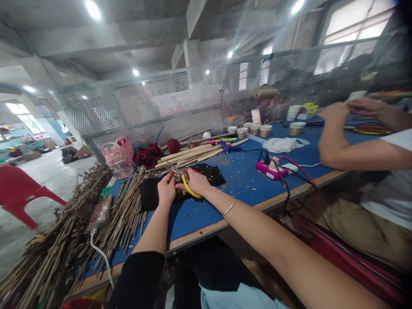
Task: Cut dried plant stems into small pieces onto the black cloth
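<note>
My right hand [197, 183] is closed on a pair of scissors [189, 185] with yellow handles. Their metal blades point up and to the left, past the tips of my left hand [166, 189]. The left fingers are pinched together beside the blades; whatever they hold is too small or hidden to make out. Both hands are above a black cloth [149, 195] scattered with small pale clippings. Left of it, a spread of thin dry sticks [124, 216] lies on the blue tabletop [196, 216].
Thicker pale sticks [196, 153] lie behind the cloth, near a glue gun [229, 147] and a dark red yarn ball [173, 146]. A pink power strip [272, 171] with cables sits right. Small pots [265, 130] stand farther back. A co-worker's arm [334, 141] rests at right.
</note>
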Demonstrator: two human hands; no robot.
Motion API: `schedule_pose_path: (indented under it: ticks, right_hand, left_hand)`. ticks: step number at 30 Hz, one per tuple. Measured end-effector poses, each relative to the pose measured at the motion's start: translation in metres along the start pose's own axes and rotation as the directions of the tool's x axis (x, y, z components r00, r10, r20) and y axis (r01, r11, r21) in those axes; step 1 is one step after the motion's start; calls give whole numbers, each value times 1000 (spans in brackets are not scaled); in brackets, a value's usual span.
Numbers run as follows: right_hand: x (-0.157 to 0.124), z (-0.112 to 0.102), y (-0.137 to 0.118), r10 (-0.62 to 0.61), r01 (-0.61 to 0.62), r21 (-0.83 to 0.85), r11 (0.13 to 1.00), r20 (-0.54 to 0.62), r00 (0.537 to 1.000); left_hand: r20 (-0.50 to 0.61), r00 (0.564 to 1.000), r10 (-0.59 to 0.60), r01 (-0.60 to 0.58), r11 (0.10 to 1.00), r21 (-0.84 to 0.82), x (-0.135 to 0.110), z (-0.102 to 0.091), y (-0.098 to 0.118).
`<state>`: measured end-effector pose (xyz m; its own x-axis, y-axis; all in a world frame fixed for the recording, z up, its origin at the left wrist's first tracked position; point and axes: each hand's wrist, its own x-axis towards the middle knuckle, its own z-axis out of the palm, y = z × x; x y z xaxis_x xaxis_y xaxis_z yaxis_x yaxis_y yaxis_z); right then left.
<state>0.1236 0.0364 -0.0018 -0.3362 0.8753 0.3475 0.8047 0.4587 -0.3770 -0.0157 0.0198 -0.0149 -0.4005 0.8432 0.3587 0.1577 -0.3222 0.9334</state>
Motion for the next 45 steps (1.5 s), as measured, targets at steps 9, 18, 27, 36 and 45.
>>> schedule_pose_path:
  ticks: [9,18,27,36,45]
  right_hand:
    - [-1,-3,-4,77,-76,-16,997,49,996]
    - [0,-3,-4,102,-103,16,995,46,994]
    - [2,1,-1,106,-107,16,994,31,994]
    - [3,1,0,110,-109,-25,994,51,993]
    - [0,2,-1,49,-49,-40,998,-4,999]
  left_hand:
    - [-2,999,32,-32,997,72,2,-2,-6]
    - [-39,999,23,-20,998,65,1,-1,-5]
    - [-76,997,-12,15,999,41,2,-1,-2]
    - [-87,993,-82,77,995,-58,3,0,-3]
    - [18,993,-120,121,969,-214,4,2,-6]
